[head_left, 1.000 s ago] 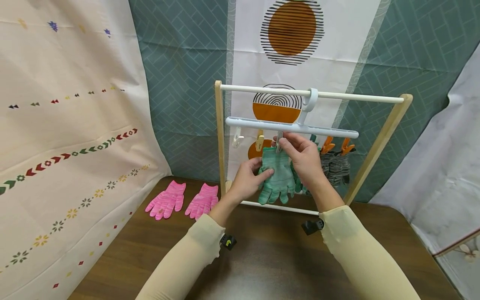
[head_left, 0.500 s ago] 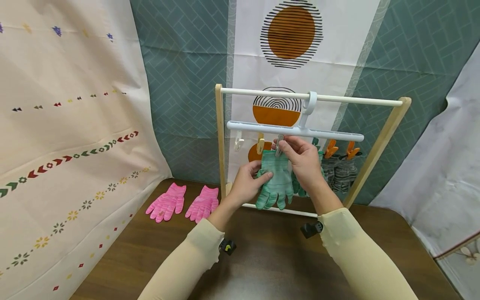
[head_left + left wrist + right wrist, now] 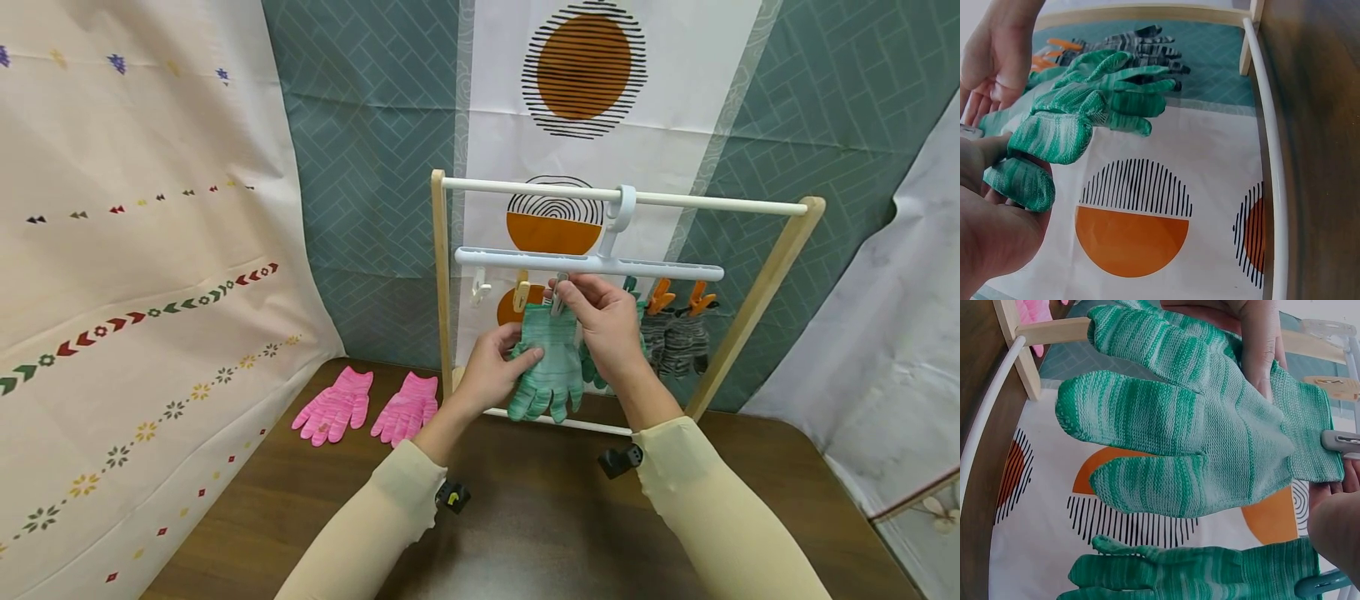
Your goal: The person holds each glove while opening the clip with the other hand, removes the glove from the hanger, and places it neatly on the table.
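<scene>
A patterned backdrop cloth [image 3: 367, 167] hangs behind a brown table [image 3: 525, 517], on which a wooden rack [image 3: 441, 250] carries one pale hanger [image 3: 525, 258], the landmark here. Below the hanger's middle is a green glove [image 3: 551, 358], cuff up and fingers down. The person's left hand [image 3: 487, 368] holds its edge between thumb and fingers; the right hand [image 3: 606, 323], apart from the left, pinches a grey clip [image 3: 558, 293] that overlaps the cuff. The step in hand appears to be fastening this glove to the hanger; whether the clip bites fully cannot be told. The next move probably calls for keeping the cuff steady and seated in the clip before either hand lets go. By count, there are two green gloves: this one and a hanging green glove [image 3: 1191, 572] farther right under the hanger, on one teal clip [image 3: 1322, 584]. At the hanger's right end, two orange clips [image 3: 661, 297] bear what look like two dark grey gloves [image 3: 685, 346]. Under its left half hang one white clip [image 3: 479, 287] and one yellow clip [image 3: 521, 296], neither bearing a glove. Two pink gloves [image 3: 335, 407] lie flat on the table, lower and left of the hanger.
</scene>
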The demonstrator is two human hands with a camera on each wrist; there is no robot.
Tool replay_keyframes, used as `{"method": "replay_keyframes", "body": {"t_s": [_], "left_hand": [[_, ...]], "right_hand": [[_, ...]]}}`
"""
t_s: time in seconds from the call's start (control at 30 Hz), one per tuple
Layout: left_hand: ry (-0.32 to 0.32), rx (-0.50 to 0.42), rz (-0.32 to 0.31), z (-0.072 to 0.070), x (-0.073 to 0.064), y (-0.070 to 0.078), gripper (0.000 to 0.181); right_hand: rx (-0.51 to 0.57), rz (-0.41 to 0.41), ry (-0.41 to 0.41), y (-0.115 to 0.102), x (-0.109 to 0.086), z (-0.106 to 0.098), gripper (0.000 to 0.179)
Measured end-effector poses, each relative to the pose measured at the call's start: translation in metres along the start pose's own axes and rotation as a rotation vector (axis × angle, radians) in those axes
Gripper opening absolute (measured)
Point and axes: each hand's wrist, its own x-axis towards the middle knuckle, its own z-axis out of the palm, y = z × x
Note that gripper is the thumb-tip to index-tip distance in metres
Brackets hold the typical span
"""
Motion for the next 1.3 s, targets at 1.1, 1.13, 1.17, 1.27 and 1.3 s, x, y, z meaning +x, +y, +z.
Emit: {"method": "replay_keyframes", "body": {"t_s": [1.1, 1.13, 1.17, 1.27, 1.3], "left_hand": [[0.014, 0.103, -0.044, -0.004, -0.012, -0.018, 0.038], [0.019, 0.105, -0.046, -0.004, -0.012, -0.019, 0.038], [0.025, 0.11, -0.047, -0.005, -0.013, -0.019, 0.038], [0.047, 0.134, -0.056, -0.006, -0.015, -0.02, 0.04], [0.052, 0.139, -0.061, -0.007, -0.016, -0.021, 0.04]], "right_hand": [[-0.012, 0.004, 0.036, 0.003, 0.002, -0.002, 0.041], [-0.015, 0.003, 0.035, 0.002, 0.002, -0.002, 0.042], [-0.017, 0.003, 0.034, 0.003, 0.003, -0.003, 0.042], [-0.02, 0.002, 0.029, 0.002, 0.002, -0.003, 0.04], [-0.022, 0.002, 0.026, 0.002, 0.002, -0.003, 0.039]]}}
